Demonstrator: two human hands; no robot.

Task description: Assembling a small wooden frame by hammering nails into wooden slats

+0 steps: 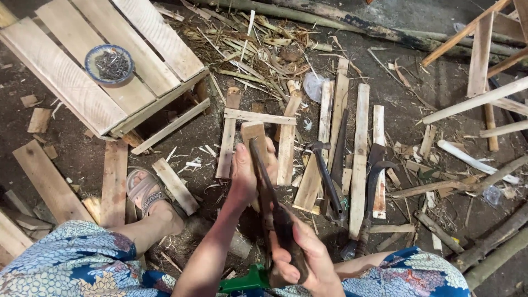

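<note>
Left hand (pixel 245 173) steadying upright wood slat (pixel 254 137), right hand (pixel 300 258) clenched around dark blade (pixel 264 176) laid against it over the dirt floor; likely slipping toward nearby fingers.

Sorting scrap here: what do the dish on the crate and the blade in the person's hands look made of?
Dish: seemingly glazed ceramic or enamel; glossy blue-white rim, holding dark nails. Blade: apparently iron or steel, dull brown as if rusted. Right hand grips its handle; left hand holds a pale, raw wooden piece.
</note>
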